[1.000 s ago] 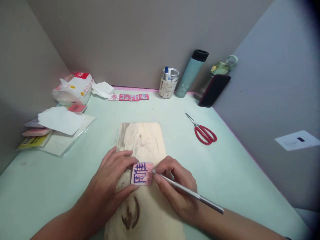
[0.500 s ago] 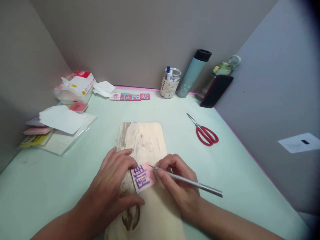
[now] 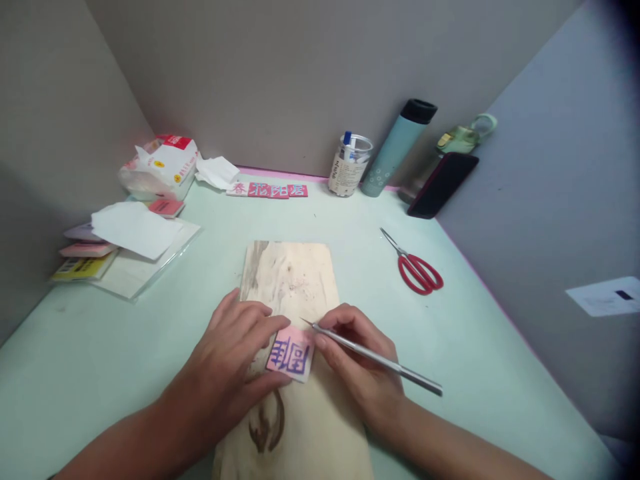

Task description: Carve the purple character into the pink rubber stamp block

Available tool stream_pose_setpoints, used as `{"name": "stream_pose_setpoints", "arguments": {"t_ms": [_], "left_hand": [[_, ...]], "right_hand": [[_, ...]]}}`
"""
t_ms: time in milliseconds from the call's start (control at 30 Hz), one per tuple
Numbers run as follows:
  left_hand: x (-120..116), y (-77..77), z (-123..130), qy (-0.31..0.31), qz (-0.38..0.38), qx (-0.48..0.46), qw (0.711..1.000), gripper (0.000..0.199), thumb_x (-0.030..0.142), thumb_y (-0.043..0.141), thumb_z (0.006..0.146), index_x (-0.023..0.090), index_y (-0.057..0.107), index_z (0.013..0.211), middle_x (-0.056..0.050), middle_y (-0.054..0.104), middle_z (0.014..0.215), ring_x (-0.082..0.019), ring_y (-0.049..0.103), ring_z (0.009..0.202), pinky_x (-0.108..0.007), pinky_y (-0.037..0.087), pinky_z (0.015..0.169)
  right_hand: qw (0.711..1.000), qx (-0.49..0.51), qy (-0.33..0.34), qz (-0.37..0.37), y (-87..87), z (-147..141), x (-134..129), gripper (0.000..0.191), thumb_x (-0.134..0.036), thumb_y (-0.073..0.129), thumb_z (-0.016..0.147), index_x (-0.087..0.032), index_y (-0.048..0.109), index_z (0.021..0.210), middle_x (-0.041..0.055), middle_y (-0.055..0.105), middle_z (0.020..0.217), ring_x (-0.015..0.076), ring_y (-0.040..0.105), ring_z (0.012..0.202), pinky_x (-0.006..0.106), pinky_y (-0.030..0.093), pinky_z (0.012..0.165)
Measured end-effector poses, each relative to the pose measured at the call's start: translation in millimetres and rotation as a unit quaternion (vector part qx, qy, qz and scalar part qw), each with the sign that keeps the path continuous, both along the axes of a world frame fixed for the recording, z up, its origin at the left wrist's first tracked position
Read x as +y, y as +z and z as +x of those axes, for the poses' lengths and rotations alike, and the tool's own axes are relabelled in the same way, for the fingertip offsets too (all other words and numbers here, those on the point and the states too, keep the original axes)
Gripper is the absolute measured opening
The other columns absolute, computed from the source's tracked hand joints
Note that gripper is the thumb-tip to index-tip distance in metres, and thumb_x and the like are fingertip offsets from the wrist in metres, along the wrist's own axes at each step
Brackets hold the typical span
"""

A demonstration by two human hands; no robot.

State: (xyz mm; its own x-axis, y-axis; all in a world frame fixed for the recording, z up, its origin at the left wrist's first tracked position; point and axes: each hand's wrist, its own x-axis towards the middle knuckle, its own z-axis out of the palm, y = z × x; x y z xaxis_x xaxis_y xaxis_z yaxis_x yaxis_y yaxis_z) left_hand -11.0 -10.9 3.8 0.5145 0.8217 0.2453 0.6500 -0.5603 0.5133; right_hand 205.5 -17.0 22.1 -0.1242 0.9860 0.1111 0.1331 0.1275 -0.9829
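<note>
A pink square tile (image 3: 292, 353) with purple strokes lies on a wooden board (image 3: 295, 280). My left hand (image 3: 235, 353) is at the tile's left side, index fingertip at its upper edge and thumb at its lower edge, closed on it. A slim silver craft knife (image 3: 380, 360) is pinched in my right hand (image 3: 363, 360), its blade pointing up-left just above the tile's top edge. The right fingers are close to the tile's right corner; whether they touch it, I cannot tell.
Red-handled scissors (image 3: 413, 263) lie right of the board. Behind stand a jar of pens (image 3: 346, 175), a blue flask (image 3: 395, 150) and a dark phone (image 3: 443, 185). Lettered tiles (image 3: 277, 191) line the back; papers (image 3: 135, 230) and a tissue pack (image 3: 167, 167) sit left.
The tile has turned on the board, and my left fingers have closed on its edges. The knife tip now sits just beyond the tile's edge. The whole view has shifted slightly.
</note>
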Motion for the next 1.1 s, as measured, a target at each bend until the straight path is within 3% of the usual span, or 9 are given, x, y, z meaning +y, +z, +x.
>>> {"name": "stream_pose_setpoints", "arguments": {"t_ms": [100,200,267,433,800,1100], "left_hand": [[-2.6,3.4,8.5,0.033,0.018,-0.01,0.999,0.045,0.035,0.082,0.079,0.023,0.052,0.11,-0.004,0.059,0.102,-0.029,0.054,0.11,-0.059,0.02,0.117],[-2.4,2.7,7.0,0.036,0.016,-0.019,0.999,0.054,0.037,0.086,0.074,0.023,0.05,0.112,-0.006,0.058,0.108,-0.032,0.051,0.118,-0.059,0.021,0.117],[-1.8,1.0,2.1,0.023,-0.002,-0.023,0.999,0.055,0.036,0.083,0.077,0.024,0.049,0.119,-0.007,0.059,0.115,-0.032,0.049,0.125,-0.057,0.022,0.117],[-1.5,-0.1,-5.9,0.004,-0.025,-0.023,0.999,0.038,0.03,0.069,0.089,0.027,0.05,0.122,-0.004,0.06,0.117,-0.03,0.046,0.131,-0.052,0.023,0.116],[0.0,2.8,-3.8,0.002,-0.023,-0.02,1.0,0.034,0.034,0.068,0.091,0.026,0.05,0.119,-0.004,0.061,0.112,-0.029,0.047,0.128,-0.053,0.02,0.117],[-0.5,0.5,-4.3,0.007,-0.021,-0.022,1.0,0.033,0.034,0.068,0.091,0.025,0.051,0.118,-0.004,0.06,0.112,-0.029,0.047,0.129,-0.053,0.019,0.118]], "right_hand": [[1.0,-0.01,0.018,0.006,-0.7,-0.2,-2.9,0.005,-0.023,0.063,0.095,-0.023,0.062,0.09,-0.0032,0.061,0.079,0.0105,0.056,0.068,0.021,0.044,0.06],[0.998,-0.043,0.035,0.029,-1.8,0.8,-6.3,0.006,-0.022,0.059,0.097,-0.023,0.059,0.09,-0.0024,0.06,0.079,0.0114,0.055,0.067,0.023,0.042,0.059],[0.995,-0.069,0.049,0.049,-3.4,1.4,-8.1,0.008,-0.021,0.057,0.097,-0.023,0.055,0.09,-0.002,0.058,0.08,0.012,0.053,0.067,0.025,0.041,0.059],[0.985,-0.099,0.102,0.102,-7.6,2.6,-10.5,0.011,-0.016,0.054,0.096,-0.024,0.048,0.092,-0.001,0.056,0.084,0.0133,0.053,0.07,0.027,0.04,0.061],[0.966,-0.157,0.111,0.172,-6.2,-0.3,-9.5,0.016,-0.01,0.054,0.094,-0.023,0.047,0.089,-0.0008,0.056,0.08,0.0112,0.048,0.065,0.025,0.039,0.059],[0.955,-0.19,0.109,0.2,-10.8,-1.4,-9.4,0.015,-0.009,0.054,0.094,-0.022,0.048,0.088,0.0018,0.06,0.082,0.0142,0.055,0.071,0.027,0.043,0.06]]}}
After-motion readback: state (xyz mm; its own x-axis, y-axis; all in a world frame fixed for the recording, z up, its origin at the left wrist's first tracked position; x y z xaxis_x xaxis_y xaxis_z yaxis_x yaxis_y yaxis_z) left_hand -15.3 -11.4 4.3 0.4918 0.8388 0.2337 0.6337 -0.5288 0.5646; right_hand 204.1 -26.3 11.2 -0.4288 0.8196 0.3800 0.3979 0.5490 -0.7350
